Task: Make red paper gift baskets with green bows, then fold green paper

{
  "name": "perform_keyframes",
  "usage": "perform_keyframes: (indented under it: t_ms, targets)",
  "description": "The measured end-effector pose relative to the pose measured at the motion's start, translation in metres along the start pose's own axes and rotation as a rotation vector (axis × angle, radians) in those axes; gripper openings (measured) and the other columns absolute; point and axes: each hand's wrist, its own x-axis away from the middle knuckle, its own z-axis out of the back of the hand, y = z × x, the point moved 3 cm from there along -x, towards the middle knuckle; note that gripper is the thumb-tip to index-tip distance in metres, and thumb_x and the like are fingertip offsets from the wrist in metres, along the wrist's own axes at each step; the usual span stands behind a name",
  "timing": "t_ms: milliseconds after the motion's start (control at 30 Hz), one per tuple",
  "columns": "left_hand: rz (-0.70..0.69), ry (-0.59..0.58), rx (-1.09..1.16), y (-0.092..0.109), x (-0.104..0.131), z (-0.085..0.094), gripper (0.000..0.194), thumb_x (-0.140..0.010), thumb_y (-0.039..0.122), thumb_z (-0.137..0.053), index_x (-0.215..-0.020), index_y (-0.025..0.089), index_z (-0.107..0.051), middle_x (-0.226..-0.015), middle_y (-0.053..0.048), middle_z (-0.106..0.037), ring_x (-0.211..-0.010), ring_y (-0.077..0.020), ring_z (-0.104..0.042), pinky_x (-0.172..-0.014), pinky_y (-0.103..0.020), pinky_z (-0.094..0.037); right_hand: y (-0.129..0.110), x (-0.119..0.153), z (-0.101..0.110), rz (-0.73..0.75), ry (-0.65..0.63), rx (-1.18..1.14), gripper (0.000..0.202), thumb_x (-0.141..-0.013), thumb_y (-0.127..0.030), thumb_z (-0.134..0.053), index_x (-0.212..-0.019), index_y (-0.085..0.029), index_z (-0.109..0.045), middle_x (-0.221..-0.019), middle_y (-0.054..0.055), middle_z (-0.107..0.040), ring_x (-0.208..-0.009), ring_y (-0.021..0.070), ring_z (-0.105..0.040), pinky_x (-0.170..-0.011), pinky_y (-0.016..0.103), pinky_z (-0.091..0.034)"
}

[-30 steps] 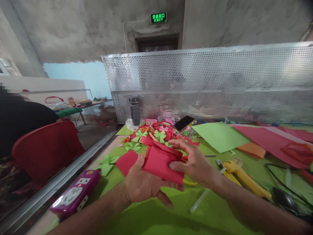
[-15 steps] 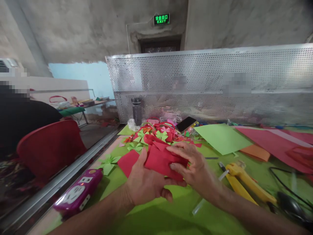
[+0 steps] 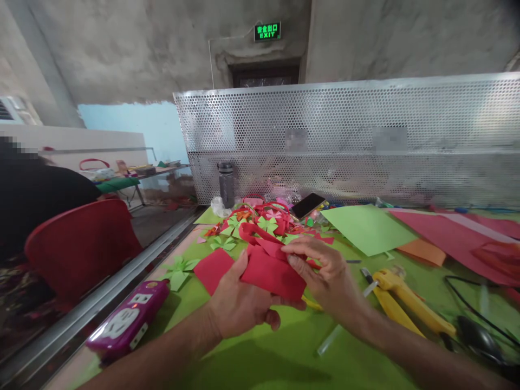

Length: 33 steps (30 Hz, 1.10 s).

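head view caught the left hand [image 3: 241, 303] gripping a folded red piece [image 3: 273, 273] above a green counter [image 3: 244, 365], thumb on top and fingers beneath, while the right hand [image 3: 327, 271] pinched its upper right side between thumb and fingertips. a clear stick [image 3: 328, 341] lay partly hidden by the right forearm [image 3: 385, 336], and a purple power strip [image 3: 129, 318] sat at the left. just past the left hand lay a flat red sheet [image 3: 212, 269], with a green paper flower [image 3: 179, 273] beside it; a yellow glue gun [image 3: 412, 304] rested to the right of the right hand. farther back, a heap of paper flowers [image 3: 268, 223] in green, pink and orange spread near a dark phone [image 3: 309, 204], and a large light-green sheet [image 3: 369, 228] lay to the right. a grey bottle [image 3: 226, 187] stood upright before a perforated metal panel [image 3: 345, 114], and a lit exit sign [image 3: 267, 31] hung high on the concrete wall [image 3: 162, 49] beyond.
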Motion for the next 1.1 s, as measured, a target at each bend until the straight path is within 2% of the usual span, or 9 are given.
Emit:
perform_keyframes:
  t_ms: [133, 333, 433, 567, 633, 733, 900, 1033, 1100]
  targets:
    - [-0.034, 0.01, -0.052, 0.0, 0.0, 0.001, 0.065, -0.09, 0.062, -0.024, -0.121, 0.017, -0.059, -0.102, -0.015, -0.068, -0.089, -0.0282, -0.065, -0.054, -0.026, -0.045, -0.001, -0.001, 0.001, -0.063, -0.001, -0.016, 0.012, -0.084, -0.018, -0.057, -0.089, -0.021, -0.067, -0.093, 0.004, -0.069, -0.09, 0.0184, -0.061, -0.082, 0.034, -0.046]
    - [-0.062, 0.017, -0.126, -0.004, 0.0, 0.016, 0.056, -0.088, 0.059, -0.035, -0.124, 0.02, -0.055, -0.11, -0.015, -0.064, -0.096, -0.029, -0.063, -0.057, -0.026, -0.048, 0.0, -0.003, 0.002, -0.147, 0.001, 0.028, 0.004, -0.08, -0.021, -0.063, -0.082, -0.02, -0.067, -0.084, 0.002, -0.069, -0.08, 0.0179, -0.062, -0.072, 0.032, -0.046]
    - [-0.057, 0.028, -0.16, -0.004, 0.001, 0.018, 0.055, -0.088, 0.058, -0.038, -0.123, 0.021, -0.055, -0.109, -0.014, -0.064, -0.095, -0.0282, -0.063, -0.057, -0.026, -0.048, 0.0, -0.004, 0.003, -0.106, 0.018, 0.1, 0.003, -0.079, -0.022, -0.063, -0.08, -0.021, -0.066, -0.084, 0.002, -0.07, -0.079, 0.0186, -0.061, -0.078, 0.036, -0.043]
    - [-0.038, 0.053, -0.245, -0.003, 0.003, 0.015, 0.051, -0.093, 0.053, -0.026, -0.123, 0.024, -0.056, -0.102, -0.008, -0.067, -0.094, -0.0247, -0.064, -0.058, -0.024, -0.045, 0.001, -0.005, 0.003, -0.069, 0.013, 0.149, 0.004, -0.081, -0.022, -0.061, -0.08, -0.02, -0.064, -0.081, 0.0, -0.07, -0.079, 0.0188, -0.06, -0.089, 0.044, -0.037]
    - [-0.036, 0.047, -0.267, -0.002, 0.004, 0.014, 0.049, -0.092, 0.053, -0.03, -0.123, 0.025, -0.057, -0.1, -0.007, -0.068, -0.093, -0.0244, -0.065, -0.057, -0.024, -0.045, 0.002, -0.005, 0.003, -0.066, 0.009, 0.143, 0.004, -0.081, -0.023, -0.061, -0.081, -0.021, -0.064, -0.082, 0.0, -0.07, -0.078, 0.0187, -0.06, -0.092, 0.046, -0.034]
    - [-0.023, 0.045, -0.282, -0.001, 0.004, 0.014, 0.051, -0.086, 0.057, -0.043, -0.121, 0.024, -0.058, -0.104, -0.009, -0.068, -0.095, -0.0265, -0.064, -0.057, -0.024, -0.045, 0.003, -0.006, 0.003, -0.076, 0.012, 0.145, 0.005, -0.08, -0.024, -0.062, -0.082, -0.021, -0.065, -0.084, 0.0, -0.07, -0.082, 0.0202, -0.061, -0.09, 0.047, -0.034]
    - [-0.001, 0.09, -0.353, -0.001, 0.005, 0.012, 0.046, -0.093, 0.045, -0.028, -0.12, 0.022, -0.059, -0.106, -0.004, -0.068, -0.104, -0.0277, -0.06, -0.061, -0.025, -0.043, 0.003, -0.005, 0.004, -0.097, -0.007, 0.146, 0.008, -0.081, -0.024, -0.061, -0.087, -0.02, -0.065, -0.087, 0.003, -0.071, -0.085, 0.0229, -0.062, -0.081, 0.044, -0.039]
    - [0.02, 0.084, -0.342, -0.001, 0.006, 0.011, 0.052, -0.081, 0.057, -0.051, -0.116, 0.02, -0.061, -0.105, -0.009, -0.068, -0.104, -0.0293, -0.061, -0.06, -0.025, -0.045, 0.002, -0.005, 0.003, -0.036, -0.013, 0.185, 0.01, -0.081, -0.019, -0.062, -0.091, -0.02, -0.064, -0.09, 0.003, -0.072, -0.087, 0.0225, -0.063, -0.088, 0.048, -0.036]
    - [0.034, 0.089, -0.326, -0.001, 0.006, 0.011, 0.053, -0.079, 0.059, -0.053, -0.113, 0.019, -0.062, -0.103, -0.01, -0.069, -0.103, -0.0297, -0.061, -0.059, -0.025, -0.045, 0.002, -0.006, 0.002, -0.018, -0.017, 0.203, 0.012, -0.081, -0.016, -0.062, -0.092, -0.02, -0.064, -0.09, 0.002, -0.072, -0.086, 0.0219, -0.063, -0.089, 0.048, -0.035]
